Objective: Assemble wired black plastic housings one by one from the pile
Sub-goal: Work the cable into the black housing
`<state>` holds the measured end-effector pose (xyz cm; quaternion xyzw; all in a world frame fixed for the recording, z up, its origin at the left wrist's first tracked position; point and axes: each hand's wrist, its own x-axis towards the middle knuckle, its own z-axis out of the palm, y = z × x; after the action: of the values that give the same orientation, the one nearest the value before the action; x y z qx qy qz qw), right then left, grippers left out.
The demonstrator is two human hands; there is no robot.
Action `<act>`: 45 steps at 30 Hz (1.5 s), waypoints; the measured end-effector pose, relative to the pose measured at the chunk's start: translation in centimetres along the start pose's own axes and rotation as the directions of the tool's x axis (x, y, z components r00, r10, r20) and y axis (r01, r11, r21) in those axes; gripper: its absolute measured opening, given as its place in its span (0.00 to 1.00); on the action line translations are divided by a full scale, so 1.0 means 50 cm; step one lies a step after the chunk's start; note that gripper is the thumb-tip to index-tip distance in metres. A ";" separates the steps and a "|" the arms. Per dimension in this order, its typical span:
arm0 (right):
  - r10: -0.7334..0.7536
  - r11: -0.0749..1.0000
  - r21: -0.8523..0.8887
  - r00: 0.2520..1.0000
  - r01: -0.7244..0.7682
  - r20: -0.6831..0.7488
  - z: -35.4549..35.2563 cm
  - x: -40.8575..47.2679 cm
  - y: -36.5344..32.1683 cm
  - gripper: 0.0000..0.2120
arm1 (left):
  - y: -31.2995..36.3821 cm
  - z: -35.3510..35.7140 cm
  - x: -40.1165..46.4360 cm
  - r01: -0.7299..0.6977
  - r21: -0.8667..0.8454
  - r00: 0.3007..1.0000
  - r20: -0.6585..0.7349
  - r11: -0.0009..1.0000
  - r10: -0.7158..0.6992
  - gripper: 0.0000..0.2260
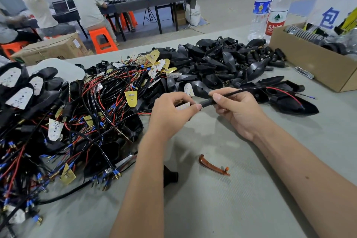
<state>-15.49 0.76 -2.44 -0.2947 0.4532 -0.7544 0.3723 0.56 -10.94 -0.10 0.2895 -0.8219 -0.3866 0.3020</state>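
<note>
The left hand (173,111) curls around a small black housing (206,103), with a white LED board (183,106) showing between its fingers. The right hand (234,108) pinches the housing's black stem between thumb and forefinger, just beside the left thumb. From that pinch a black sheathed cable (241,91) runs right and splits into a red wire (286,92) and a thin black wire ending in a blue tip. Both hands hover just above the grey counter (222,199). Left of them lies the pile of wired housings (81,114): glossy black shells tangled with red and black leads, blue crimp ends and yellow or white boards. Behind, bare black shells (222,63) are heaped. An orange lens strip (213,165) lies on the counter between the forearms. A cardboard box (313,63) and two water bottles (270,7) stand at the far right.
</note>
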 end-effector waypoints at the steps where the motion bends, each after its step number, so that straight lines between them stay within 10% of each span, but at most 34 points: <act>1: -0.011 1.000 -0.018 1.000 0.011 -0.002 0.002 0.000 0.001 0.07 | -0.001 0.001 -0.001 -0.003 -0.023 1.000 -0.001 1.000 0.003 0.05; 16: -0.065 0.991 -0.119 0.998 0.062 -0.021 0.002 -0.006 0.001 0.10 | -0.001 -0.002 -0.008 -0.018 -0.217 1.000 0.009 0.976 0.021 0.08; 24: -0.043 0.995 0.088 0.996 0.036 0.073 0.004 -0.011 -0.011 0.10 | 0.015 -0.003 -0.012 0.189 -0.402 0.964 0.251 0.896 -0.091 0.10; 45: -0.034 0.990 0.144 0.986 0.010 0.166 0.004 -0.015 -0.014 0.09 | 0.019 -0.006 -0.017 0.026 -0.400 0.990 0.138 0.916 0.032 0.08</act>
<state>-15.11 1.50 -1.79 -0.3347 0.3620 -0.7614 0.4210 1.08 -9.96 0.60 0.1924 -0.7449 -0.5659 0.2964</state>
